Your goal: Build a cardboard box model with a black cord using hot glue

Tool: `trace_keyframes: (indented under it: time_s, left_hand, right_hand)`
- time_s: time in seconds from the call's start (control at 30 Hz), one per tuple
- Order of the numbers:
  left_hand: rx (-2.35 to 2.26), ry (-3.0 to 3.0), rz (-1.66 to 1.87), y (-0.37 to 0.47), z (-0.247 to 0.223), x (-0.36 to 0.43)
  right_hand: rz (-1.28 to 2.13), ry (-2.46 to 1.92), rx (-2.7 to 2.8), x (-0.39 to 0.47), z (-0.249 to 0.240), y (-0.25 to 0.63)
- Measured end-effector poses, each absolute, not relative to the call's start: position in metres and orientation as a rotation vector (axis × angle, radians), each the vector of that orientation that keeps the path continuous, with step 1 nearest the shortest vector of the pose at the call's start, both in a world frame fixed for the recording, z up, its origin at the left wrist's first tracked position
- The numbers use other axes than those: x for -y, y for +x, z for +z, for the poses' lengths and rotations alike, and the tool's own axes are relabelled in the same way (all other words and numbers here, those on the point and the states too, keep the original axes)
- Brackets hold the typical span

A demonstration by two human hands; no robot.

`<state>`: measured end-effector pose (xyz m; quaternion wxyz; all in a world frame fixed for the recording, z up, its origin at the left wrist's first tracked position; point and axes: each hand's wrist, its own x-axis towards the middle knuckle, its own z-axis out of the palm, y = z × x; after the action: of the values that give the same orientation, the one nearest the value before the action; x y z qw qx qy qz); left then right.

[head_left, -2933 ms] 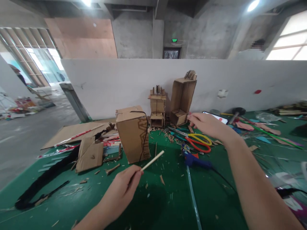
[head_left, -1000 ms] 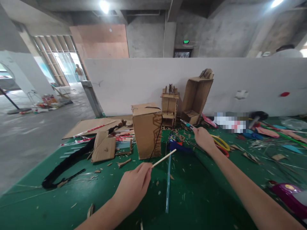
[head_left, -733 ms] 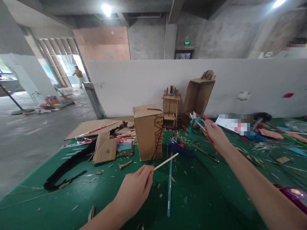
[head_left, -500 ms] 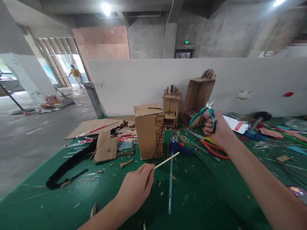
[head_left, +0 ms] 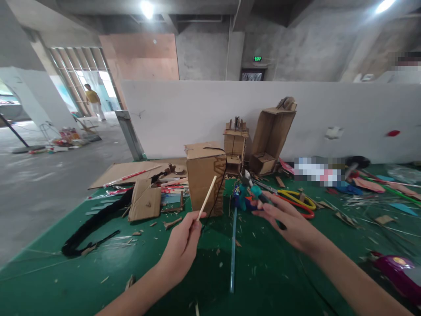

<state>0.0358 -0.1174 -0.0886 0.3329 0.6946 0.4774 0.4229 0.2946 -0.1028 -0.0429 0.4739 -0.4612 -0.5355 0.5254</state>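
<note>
Between the thumb and fingers of my left hand (head_left: pixel 184 239) is a thin wooden stick (head_left: pixel 208 197), tilted up and to the right. It passes in front of a tall cardboard box (head_left: pixel 202 175) standing on the green table. My right hand (head_left: pixel 284 215) holds a pair of pliers (head_left: pixel 252 186) with teal and dark handles, a little blurred. The pliers' metal jaws point up and left, to the right of the stick and apart from it. Below them a clear glue stick (head_left: pixel 233 254) lies in line with a blue glue gun (head_left: pixel 238 202), partly hidden behind the pliers.
Behind stand a smaller cardboard structure (head_left: pixel 235 147) and a tall open cardboard box (head_left: pixel 272 136) against the white partition (head_left: pixel 184 109). Scissors with red and yellow handles (head_left: pixel 301 199) lie at right, near a purple object (head_left: pixel 396 274). A black fuzzy strip (head_left: pixel 88 224) curves at left.
My right hand has come down and left with the pliers, closer to the stick. My left hand has tipped the stick more upright and shifted slightly left.
</note>
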Motion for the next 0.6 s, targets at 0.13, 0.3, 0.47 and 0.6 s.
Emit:
trace_keyframes:
  time_s: [0.13,0.3,0.47,0.6]
  left_hand:
    - [-1.172,1.78,1.143,0.034,-0.091,0.115]
    - [-1.163,1.909,1.074,0.033,-0.09,0.116]
    - [-1.151,1.974,1.014,0.034,-0.092,0.118]
    - [-1.164,1.989,0.994,0.034,-0.093,0.116]
  right_hand:
    - [1.539,-0.976,1.302,0.124,-0.06,0.287]
    - [1.36,-1.391,1.315,0.132,-0.074,0.272]
    - [1.148,-1.467,1.512,0.128,-0.061,0.263]
    - [1.254,-1.438,1.547,0.12,-0.048,0.26]
